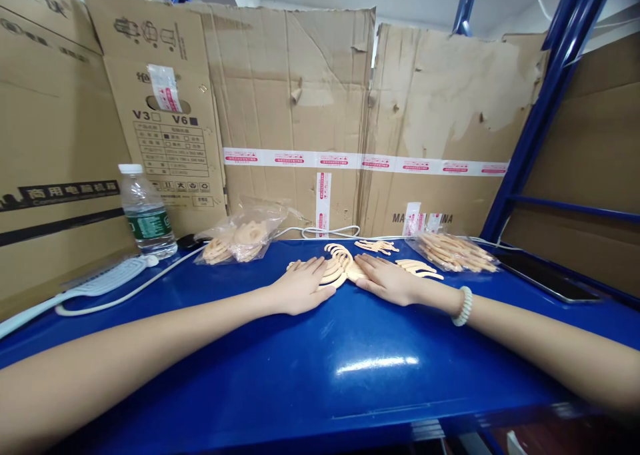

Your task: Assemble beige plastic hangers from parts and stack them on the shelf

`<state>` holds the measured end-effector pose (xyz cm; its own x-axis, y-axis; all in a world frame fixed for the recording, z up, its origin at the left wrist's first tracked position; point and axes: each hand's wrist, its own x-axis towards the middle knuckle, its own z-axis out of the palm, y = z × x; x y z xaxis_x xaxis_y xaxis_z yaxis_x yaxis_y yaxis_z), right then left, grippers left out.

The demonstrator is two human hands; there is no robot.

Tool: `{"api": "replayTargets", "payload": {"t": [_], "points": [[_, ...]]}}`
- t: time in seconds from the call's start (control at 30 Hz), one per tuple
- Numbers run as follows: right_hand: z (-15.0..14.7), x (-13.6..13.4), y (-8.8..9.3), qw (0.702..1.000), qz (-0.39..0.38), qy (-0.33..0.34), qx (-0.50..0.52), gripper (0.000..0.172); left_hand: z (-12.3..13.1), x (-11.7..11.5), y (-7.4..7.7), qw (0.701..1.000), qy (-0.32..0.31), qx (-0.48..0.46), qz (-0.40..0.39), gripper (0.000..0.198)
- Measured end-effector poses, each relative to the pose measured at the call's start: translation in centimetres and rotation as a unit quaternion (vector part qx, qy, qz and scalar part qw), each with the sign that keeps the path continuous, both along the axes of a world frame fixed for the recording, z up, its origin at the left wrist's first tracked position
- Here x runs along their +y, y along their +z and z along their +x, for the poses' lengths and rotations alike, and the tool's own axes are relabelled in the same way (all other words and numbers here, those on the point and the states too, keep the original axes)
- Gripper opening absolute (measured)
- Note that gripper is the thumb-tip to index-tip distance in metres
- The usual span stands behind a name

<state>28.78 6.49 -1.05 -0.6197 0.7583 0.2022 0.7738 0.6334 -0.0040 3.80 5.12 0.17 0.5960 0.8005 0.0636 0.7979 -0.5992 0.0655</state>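
Observation:
Pale, wood-coloured curved pieces (pixel 339 254) lie together on the blue tabletop (pixel 300 362), with a curl of ribs showing between my hands. My left hand (pixel 303 287) lies flat over the left part, its fingers stretched out and covering much of it. Over the right part rests my right hand (pixel 387 280), also flat with fingers extended. A loose curved piece (pixel 419 268) sits just beyond my right hand, and a branched flat piece (pixel 376 246) lies farther back. What is under both palms is hidden.
At the back left are a clear bag of round pieces (pixel 245 238) and a water bottle (pixel 146 215). A light blue hairbrush (pixel 105 278) lies left. A bag of long pieces (pixel 455 250) and a dark phone (pixel 547 276) are right. Cardboard (pixel 295 115) stands behind; a white cable (pixel 130 302) crosses left.

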Motion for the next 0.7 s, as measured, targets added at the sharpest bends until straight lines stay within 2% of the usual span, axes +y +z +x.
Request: {"api": "replayTargets", "payload": {"t": [0.1,0.23,0.43,0.53,0.7], "points": [[0.5,0.7,0.2,1.000,-0.006,-0.008,0.002,0.076,0.4,1.0,0.2,1.000,-0.016,0.005,-0.006,0.067],[0.3,0.6,0.2,1.000,0.001,0.000,0.019,0.074,-0.2,1.2,0.3,0.999,-0.040,0.016,0.004,0.062],[0.5,1.1,0.5,0.999,0.015,0.012,0.034,0.070,-1.3,-0.1,-0.1,0.990,-0.075,-0.008,0.118,0.054],[1.5,2.2,2.1,0.997,0.040,0.004,0.067,0.062,-1.9,-1.3,-0.2,0.966,-0.130,-0.041,0.221,0.045],[4.3,5.1,6.3,0.985,0.057,-0.138,0.083,0.046,-2.6,-3.4,0.3,0.892,-0.267,-0.023,0.365,0.028]]}}
